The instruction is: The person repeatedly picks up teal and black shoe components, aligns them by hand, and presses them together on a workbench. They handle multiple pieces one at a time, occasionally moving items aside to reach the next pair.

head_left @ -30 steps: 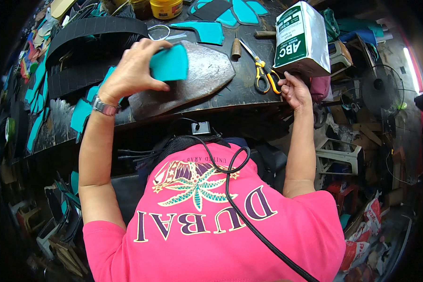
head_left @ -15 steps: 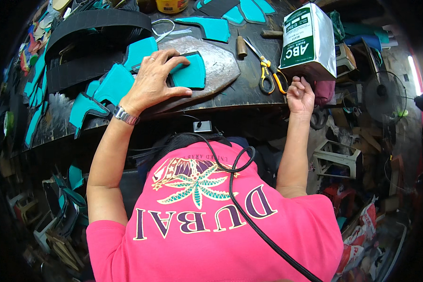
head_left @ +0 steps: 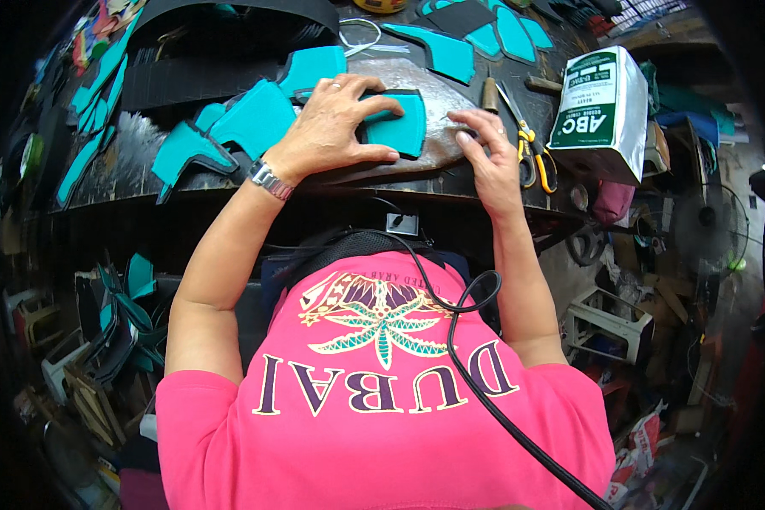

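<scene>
A flat, teal, black-edged panel of fabric-like material [head_left: 410, 127] lies directly to the right of the left hand [head_left: 340, 127], partly beneath its fingers. This hand, the nearer, is half curled, thumb and fingertips holding the panel on a grey, tapering, hard slab [head_left: 438, 100]. The panel's exposed edge runs away from the person, facing the right hand [head_left: 490, 157]; its long axis cannot be told, the left end being covered. The right hand, just beside but apart, is partly open, with nothing visible in it. Scissors with yellow-and-black handles [head_left: 529, 153] lie to its right.
</scene>
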{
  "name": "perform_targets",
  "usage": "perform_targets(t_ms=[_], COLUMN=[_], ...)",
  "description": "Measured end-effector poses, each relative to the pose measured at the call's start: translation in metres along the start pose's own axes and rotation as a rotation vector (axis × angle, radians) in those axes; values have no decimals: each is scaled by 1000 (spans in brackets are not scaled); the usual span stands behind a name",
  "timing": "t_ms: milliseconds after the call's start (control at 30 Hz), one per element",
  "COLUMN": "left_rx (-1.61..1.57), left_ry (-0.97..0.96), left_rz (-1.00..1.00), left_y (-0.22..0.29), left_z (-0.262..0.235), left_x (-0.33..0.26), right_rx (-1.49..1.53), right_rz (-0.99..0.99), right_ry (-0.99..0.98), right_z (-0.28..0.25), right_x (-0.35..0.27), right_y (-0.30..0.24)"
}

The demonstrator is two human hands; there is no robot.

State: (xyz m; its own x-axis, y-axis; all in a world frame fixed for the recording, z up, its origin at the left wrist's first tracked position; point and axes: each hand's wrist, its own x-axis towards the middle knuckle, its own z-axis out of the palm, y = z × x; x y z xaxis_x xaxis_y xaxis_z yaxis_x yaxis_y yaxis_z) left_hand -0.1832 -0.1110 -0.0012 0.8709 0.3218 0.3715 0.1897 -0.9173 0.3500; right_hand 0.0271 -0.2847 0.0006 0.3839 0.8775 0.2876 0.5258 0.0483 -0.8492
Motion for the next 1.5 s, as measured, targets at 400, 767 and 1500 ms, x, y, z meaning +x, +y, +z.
perform_targets(t_ms=[400, 767, 1500], left_rx=[1, -15, -10], left_ry=[40, 60, 36], left_rz=[4, 12, -8], left_y=[-2, -2, -3], left_z=[5, 5, 7], left_x=[-2, -2, -1], right_rx=[-502, -677, -726], right_rz=[-214, -285, -87], right_ry=[-9, -14, -219], right_z=[38, 32, 40], right_x=[40, -35, 28], right_y=[28, -5, 10])
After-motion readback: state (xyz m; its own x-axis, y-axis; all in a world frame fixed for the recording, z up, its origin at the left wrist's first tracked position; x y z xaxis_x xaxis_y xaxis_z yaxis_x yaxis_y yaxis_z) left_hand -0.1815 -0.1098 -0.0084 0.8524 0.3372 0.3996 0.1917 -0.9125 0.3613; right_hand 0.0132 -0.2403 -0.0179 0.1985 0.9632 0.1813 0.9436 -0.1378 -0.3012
